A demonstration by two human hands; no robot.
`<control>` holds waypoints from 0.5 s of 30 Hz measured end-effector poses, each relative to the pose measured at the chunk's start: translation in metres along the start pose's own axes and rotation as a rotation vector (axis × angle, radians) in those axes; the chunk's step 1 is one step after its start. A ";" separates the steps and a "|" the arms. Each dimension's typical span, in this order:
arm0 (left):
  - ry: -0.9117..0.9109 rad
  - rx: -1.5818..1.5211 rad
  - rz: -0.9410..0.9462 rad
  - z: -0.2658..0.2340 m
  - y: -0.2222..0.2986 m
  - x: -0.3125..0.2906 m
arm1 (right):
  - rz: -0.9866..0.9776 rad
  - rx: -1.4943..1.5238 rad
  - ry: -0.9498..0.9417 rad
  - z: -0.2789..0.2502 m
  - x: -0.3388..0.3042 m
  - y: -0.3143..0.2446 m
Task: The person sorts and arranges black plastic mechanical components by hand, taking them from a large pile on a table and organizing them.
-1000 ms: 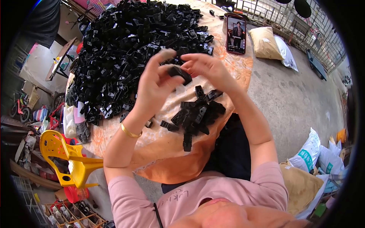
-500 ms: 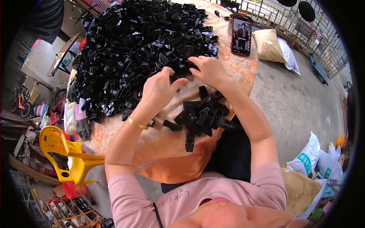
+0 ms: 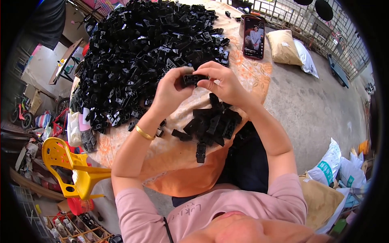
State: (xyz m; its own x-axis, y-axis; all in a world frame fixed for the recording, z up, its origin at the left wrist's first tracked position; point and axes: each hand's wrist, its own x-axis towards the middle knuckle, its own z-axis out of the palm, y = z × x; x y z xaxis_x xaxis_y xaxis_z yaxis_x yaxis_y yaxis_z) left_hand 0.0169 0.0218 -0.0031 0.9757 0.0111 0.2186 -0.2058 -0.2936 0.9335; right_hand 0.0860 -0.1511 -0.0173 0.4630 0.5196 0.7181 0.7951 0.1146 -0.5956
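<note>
Between my two hands is a small black plastic part point(image 3: 191, 79), boxy with slots, its exact kind not clear. My left hand point(image 3: 172, 91) curls round its left end. The thumb and fingers of my right hand point(image 3: 223, 83) pinch its right end. Just beyond them rises a large pile of similar black plastic parts point(image 3: 142, 52). Nearer me, below my right hand, a smaller heap of black parts point(image 3: 214, 123) lies on the orange flowered tablecloth point(image 3: 162, 154). One single part point(image 3: 201, 152) sits at the near edge of that heap.
A phone point(image 3: 254, 37) playing a video stands upright at the table's far right. Filled sacks point(image 3: 284, 47) lie on the floor beyond it, and more white sacks point(image 3: 326, 162) at the lower right. A yellow plastic chair point(image 3: 77, 166) stands left of the table.
My hands have drawn back slightly from the large pile and come together, with a black part now plainly visible between them. The phone's picture has changed.
</note>
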 end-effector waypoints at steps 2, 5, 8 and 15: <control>0.004 -0.127 0.045 0.002 0.005 0.001 | 0.106 0.046 0.016 -0.001 -0.002 -0.003; 0.045 -0.260 0.050 0.003 0.005 0.000 | 0.156 0.021 0.007 -0.001 -0.005 -0.002; 0.066 -0.687 -0.074 0.006 -0.004 0.000 | 0.170 -0.004 0.101 0.008 -0.007 -0.006; 0.085 -0.758 -0.136 0.017 0.000 -0.006 | 0.123 -0.318 0.118 0.015 -0.009 -0.022</control>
State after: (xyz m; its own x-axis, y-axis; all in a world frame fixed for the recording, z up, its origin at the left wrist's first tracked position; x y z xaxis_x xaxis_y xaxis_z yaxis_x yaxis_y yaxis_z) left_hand 0.0123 0.0056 -0.0092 0.9933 0.0824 0.0805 -0.1091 0.4494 0.8866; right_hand 0.0586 -0.1460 -0.0159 0.5900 0.4101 0.6955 0.8042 -0.2216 -0.5515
